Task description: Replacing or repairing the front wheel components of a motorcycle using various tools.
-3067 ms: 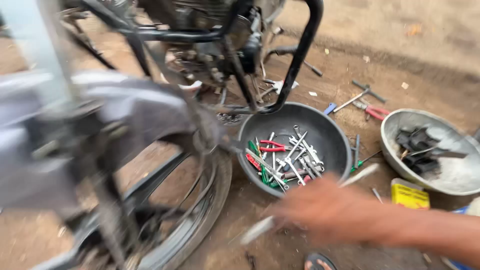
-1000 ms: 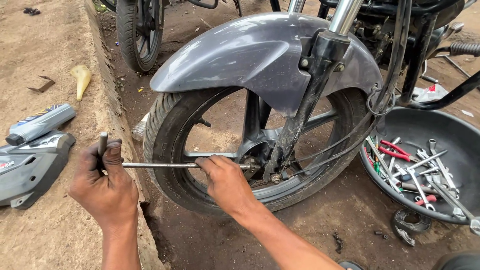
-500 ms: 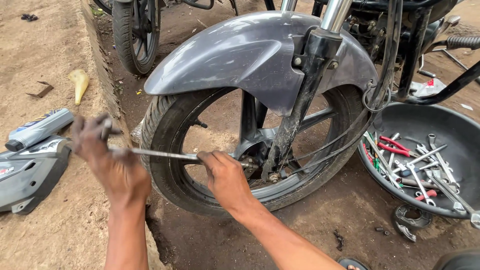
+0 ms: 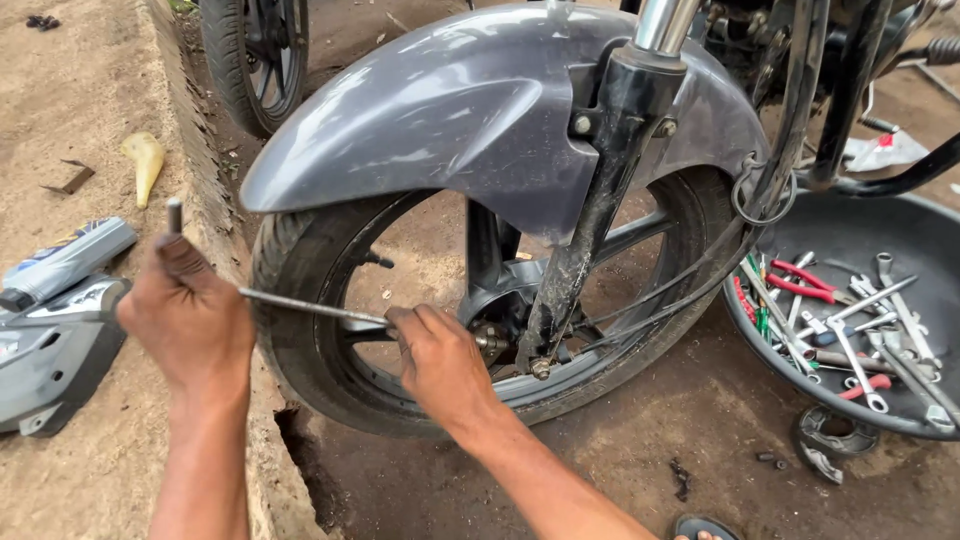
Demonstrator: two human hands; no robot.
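Observation:
A motorcycle's front wheel [image 4: 300, 300] with a grey mudguard [image 4: 450, 110] fills the middle of the head view. My left hand [image 4: 190, 315] grips the cross handle of a long T-shaped metal wrench [image 4: 305, 305] at the left of the tyre. The wrench's shaft runs right through the spokes to the axle nut [image 4: 492, 342]. My right hand [image 4: 440, 365] is wrapped around the shaft's far end, just at the hub beside the black fork leg [image 4: 590, 220].
A dark round pan [image 4: 850, 240] with several spanners and red-handled pliers sits at the right. Grey plastic bike panels [image 4: 50, 340] lie on the dirt at the left. A second wheel [image 4: 250, 60] stands behind. A concrete kerb runs under my left arm.
The view swung from the pan of tools to the front wheel. My left hand has turned the wrench's handle, from low to upright, while my right hand stays at the hub.

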